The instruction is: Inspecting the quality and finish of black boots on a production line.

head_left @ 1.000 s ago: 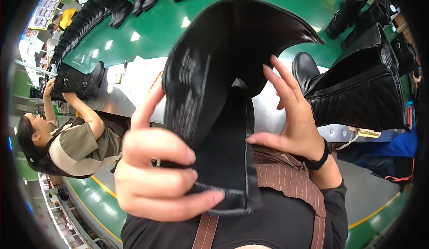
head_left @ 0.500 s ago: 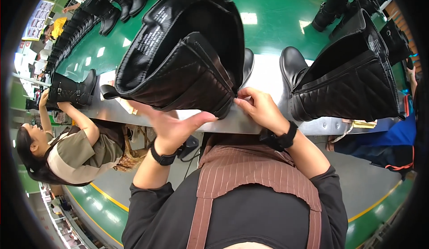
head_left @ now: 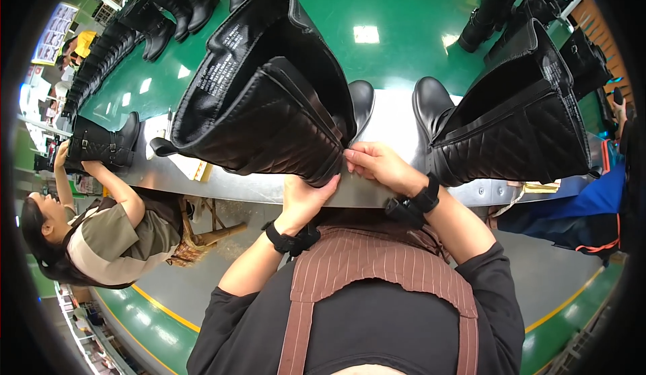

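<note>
A tall black boot [head_left: 269,126] stands before me, its shaft gaping at an unzipped side and its toe pointing away. My left hand [head_left: 306,200] grips the boot low at the ankle, thumb along the near side; its other fingers are partly hidden. My right hand [head_left: 380,166] is closed in a pinch at the lower end of the open zipper [head_left: 343,143]; the pull itself is hidden by the fingertips. To the right, apart from both hands, stands a matching black boot [head_left: 511,126] with a quilted shaft, also unzipped.
Both boots stand on a metal-edged bench [head_left: 249,190] beside a green surface [head_left: 397,11]. A row of black boots [head_left: 101,65] lines the far left. At left a co-worker [head_left: 108,233] handles another buckled boot [head_left: 104,139]. Papers [head_left: 192,163] lie left of my boot.
My left hand has moved from under the shaft in toward the ankle and closed on it. The boot has shifted slightly, and my right hand stays pinched at the zipper's lower end.
</note>
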A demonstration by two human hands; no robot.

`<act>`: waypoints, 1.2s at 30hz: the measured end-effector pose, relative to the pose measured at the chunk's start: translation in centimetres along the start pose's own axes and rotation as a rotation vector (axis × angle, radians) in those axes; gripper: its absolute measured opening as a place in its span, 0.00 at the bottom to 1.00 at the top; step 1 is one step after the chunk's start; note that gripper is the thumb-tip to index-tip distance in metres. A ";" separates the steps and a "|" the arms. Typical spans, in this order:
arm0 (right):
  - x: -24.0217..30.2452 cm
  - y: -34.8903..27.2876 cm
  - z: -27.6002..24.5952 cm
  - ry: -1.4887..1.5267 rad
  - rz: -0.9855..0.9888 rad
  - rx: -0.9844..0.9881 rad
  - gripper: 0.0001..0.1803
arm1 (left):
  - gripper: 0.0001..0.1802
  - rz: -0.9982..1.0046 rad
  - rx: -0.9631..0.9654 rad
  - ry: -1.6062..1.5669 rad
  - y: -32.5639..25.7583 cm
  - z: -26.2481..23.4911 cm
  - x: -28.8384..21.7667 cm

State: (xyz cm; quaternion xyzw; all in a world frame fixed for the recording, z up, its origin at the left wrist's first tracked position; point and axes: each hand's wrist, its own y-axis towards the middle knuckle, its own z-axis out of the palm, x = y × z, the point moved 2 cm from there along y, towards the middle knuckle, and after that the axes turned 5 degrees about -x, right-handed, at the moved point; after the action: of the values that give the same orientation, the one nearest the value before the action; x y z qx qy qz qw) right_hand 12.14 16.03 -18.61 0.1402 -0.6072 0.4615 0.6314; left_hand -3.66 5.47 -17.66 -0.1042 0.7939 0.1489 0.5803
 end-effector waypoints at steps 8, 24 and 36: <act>7.8 -3.9 4.0 0.041 -0.511 -0.193 0.16 | 0.21 -0.065 -0.079 0.139 -0.1 0.3 -0.2; 11.8 -18.1 2.7 -0.975 -1.449 -0.879 0.27 | 0.26 -0.102 0.005 0.005 0.1 -0.6 1.8; 13.9 -22.7 -1.3 -1.178 -1.120 -1.365 0.21 | 0.16 0.073 0.285 0.749 -1.9 -3.1 -9.4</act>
State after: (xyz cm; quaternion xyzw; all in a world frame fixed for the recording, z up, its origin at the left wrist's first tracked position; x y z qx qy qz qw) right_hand 27.84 10.59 2.28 0.2172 -0.7966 -0.4743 0.3052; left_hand -2.92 2.51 -8.01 -0.0413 0.9663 0.0097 0.2539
